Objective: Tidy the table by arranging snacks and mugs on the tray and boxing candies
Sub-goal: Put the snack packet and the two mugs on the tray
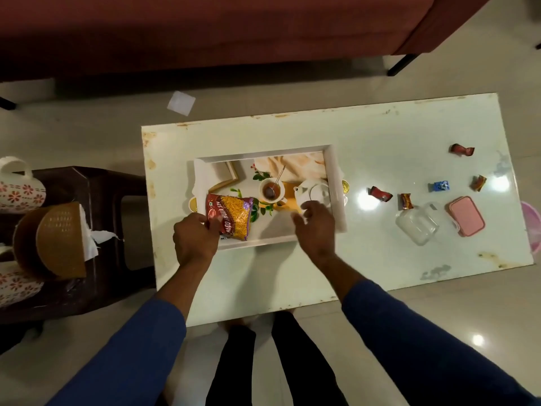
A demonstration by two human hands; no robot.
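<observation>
Glossy table (395,136), clear glass mug (417,224), shiny foil snack packet (234,213)

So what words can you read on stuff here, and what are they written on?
"...LOO BHUJIA SEV": on the snack packet, which the left hand pinches at the tray's left end; the first letters are hidden.
Small print along the packet's bottom edge: too blurred to read.
Candies, such as the blue candy: wrappers too small to read.
Pink box: no writing visible.
</observation>
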